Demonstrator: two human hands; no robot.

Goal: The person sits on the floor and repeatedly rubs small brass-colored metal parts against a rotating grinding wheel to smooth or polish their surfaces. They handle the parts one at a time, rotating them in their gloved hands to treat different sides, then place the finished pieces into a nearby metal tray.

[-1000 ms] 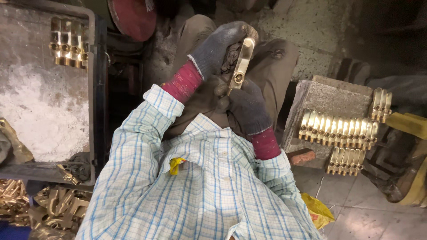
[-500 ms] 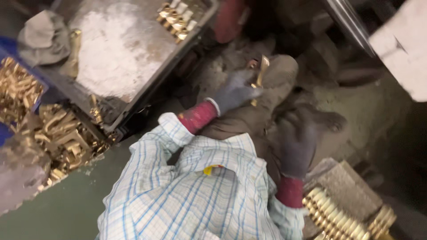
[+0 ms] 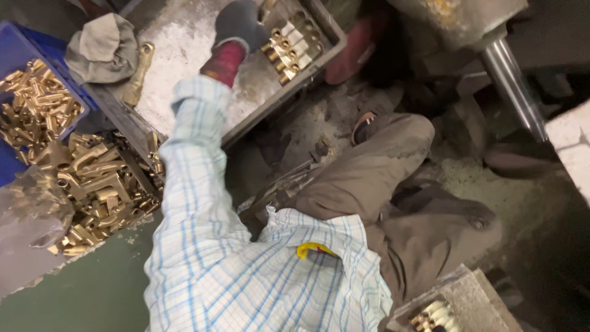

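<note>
My left hand (image 3: 238, 23), in a dark glove with a red cuff, reaches far up into a grey metal tray (image 3: 184, 67). Its fingers rest at a short row of brass fittings (image 3: 286, 50) lined up in the tray's far corner. The glove hides the fingertips, so I cannot see whether a fitting is in them. My checked sleeve runs from the bottom of the head view up to the tray. My right hand is out of the picture. My knees in brown trousers (image 3: 393, 184) fill the middle right.
A blue crate (image 3: 15, 55) full of brass parts stands at the left, with a loose heap of brass pieces (image 3: 98, 184) below it. A grey cloth (image 3: 101, 44) and one long brass piece (image 3: 136, 75) lie in the tray. A steel rod (image 3: 510, 86) slants at the upper right.
My left hand has travelled from my lap up into the tray, to the row of fittings. The right hand has dropped out of view, and the camera has swung left.
</note>
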